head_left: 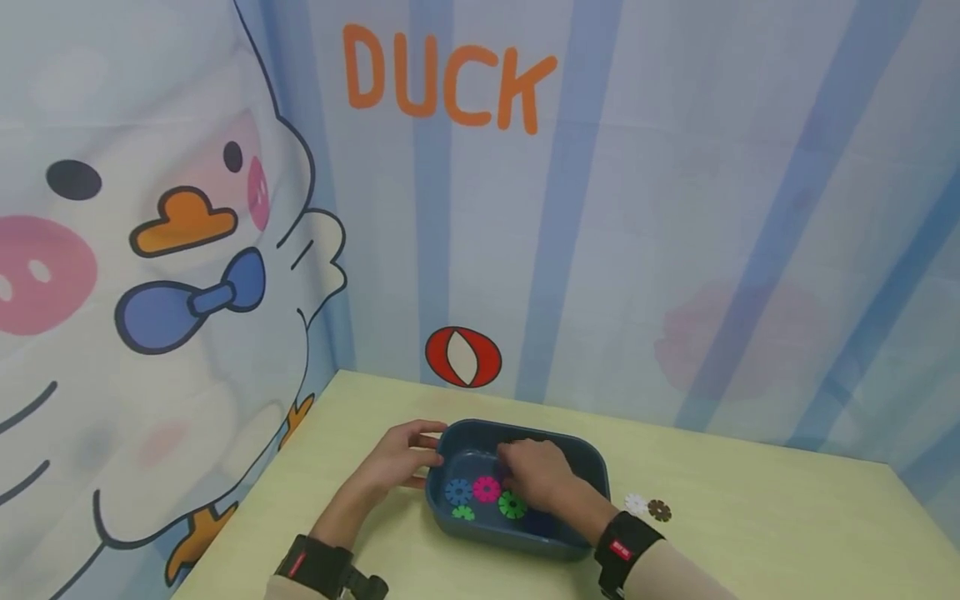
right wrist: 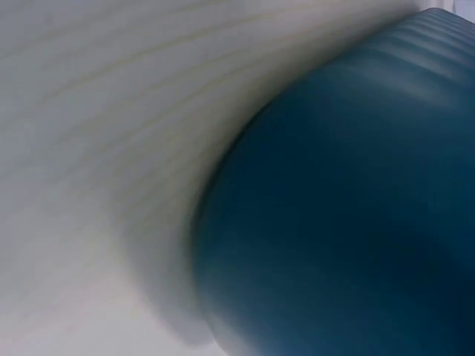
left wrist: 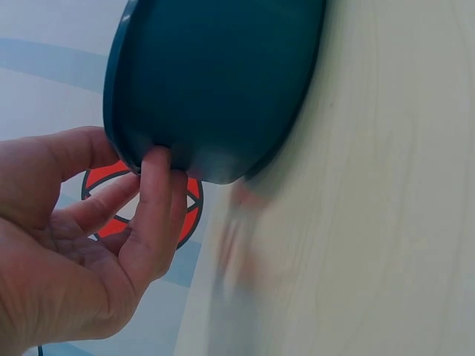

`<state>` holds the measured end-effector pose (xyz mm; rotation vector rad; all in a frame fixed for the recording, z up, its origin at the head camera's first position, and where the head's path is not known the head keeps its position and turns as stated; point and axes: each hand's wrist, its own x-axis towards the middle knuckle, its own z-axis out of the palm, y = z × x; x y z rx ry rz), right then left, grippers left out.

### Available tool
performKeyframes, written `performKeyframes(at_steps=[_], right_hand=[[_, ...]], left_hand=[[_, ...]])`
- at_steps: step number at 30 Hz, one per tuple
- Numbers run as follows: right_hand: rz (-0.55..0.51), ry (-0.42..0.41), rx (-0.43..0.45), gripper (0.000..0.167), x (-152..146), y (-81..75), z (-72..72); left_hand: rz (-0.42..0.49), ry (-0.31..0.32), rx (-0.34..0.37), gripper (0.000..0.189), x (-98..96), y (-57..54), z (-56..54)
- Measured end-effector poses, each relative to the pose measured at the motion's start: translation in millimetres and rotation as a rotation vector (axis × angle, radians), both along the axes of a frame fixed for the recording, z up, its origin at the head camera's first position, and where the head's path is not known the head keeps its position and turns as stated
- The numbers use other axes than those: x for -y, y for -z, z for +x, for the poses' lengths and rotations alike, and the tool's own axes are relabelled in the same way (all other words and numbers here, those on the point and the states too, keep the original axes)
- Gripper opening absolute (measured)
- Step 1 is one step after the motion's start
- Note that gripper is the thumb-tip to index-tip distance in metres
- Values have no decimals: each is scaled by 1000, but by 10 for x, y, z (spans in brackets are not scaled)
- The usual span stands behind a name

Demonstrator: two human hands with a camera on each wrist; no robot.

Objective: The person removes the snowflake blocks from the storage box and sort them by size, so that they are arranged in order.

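A dark blue plastic basin (head_left: 517, 542) stands on the table. My left hand (head_left: 401, 457) is at its left end; in the left wrist view the fingertips touch the outside of the basin (left wrist: 215, 89), with the fingers spread and slightly bent. My right hand (head_left: 542, 473) reaches down inside, fingers bent toward the bottom; its fingertips are hidden, so whether they hold anything is unclear. Beside it lie a pink notched disc (head_left: 486, 489), a blue notched disc (head_left: 458, 492) and two green ones (head_left: 512, 504). Only the basin's outer wall (right wrist: 334, 200) shows in the right wrist view.
On the table (head_left: 750, 517), right of the basin, lie a white notched disc (head_left: 635, 503) and a brown one (head_left: 659, 510). Behind and to the left hangs a printed curtain (head_left: 480, 233) with a duck and stripes.
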<state>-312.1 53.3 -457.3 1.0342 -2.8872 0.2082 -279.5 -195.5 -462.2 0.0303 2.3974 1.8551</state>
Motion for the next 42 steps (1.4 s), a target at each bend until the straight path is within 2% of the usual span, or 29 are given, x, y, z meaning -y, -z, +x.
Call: performKeyframes(at_steps=[6,18,29,36,42], right_hand=[[-107,-71,46,15,-100,-38,-17],[-342,-78,196,25,-352,-232,64],[-392,-132,219,30,-551,-308,33],[-423,-123,224,30,-726,-403,21],[-438,-131,225,28,-877,-421,37]], left_hand=[[-4,-9,2,48,-16,-11,28],[-7,-7,-5,49,-7,-9,39],[0,-18,9,49,1,23,18],[-6,-22,6,49,-15,3,23],[-12,-26,0,49,-27,-12,32]])
